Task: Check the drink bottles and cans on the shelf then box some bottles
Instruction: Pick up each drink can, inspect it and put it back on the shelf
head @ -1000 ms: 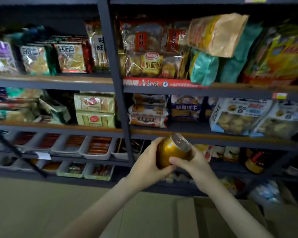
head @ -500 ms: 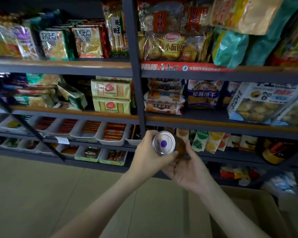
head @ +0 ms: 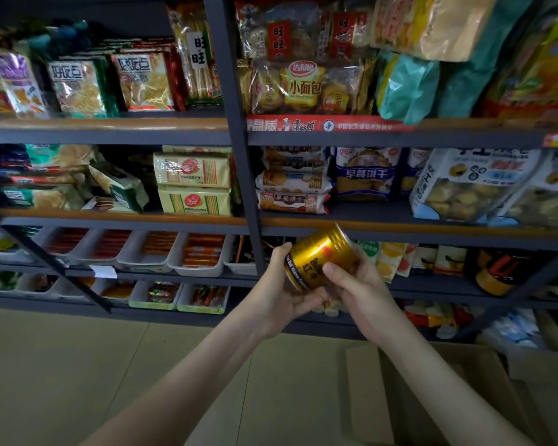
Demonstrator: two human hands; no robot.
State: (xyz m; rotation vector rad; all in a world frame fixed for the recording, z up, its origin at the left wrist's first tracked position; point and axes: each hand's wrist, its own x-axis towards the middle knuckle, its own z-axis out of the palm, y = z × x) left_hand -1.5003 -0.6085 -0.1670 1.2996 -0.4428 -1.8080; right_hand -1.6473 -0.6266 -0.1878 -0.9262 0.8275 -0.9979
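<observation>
Gold can (head: 316, 252) tilts between outstretched forearms, left grip (head: 279, 292) cupping it from below, right grip (head: 360, 292) curled round its side.

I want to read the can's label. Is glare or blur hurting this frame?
Head view: a glare streak crosses the gold can, washing out some print; the right hand covers more; shelf rails bow from the wide lens; far-right packets look smeared.

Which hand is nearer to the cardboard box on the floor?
Right. The right hand, gripping the gold can, is above the left edge of the cardboard box; the left hand holds the can further left.
</observation>
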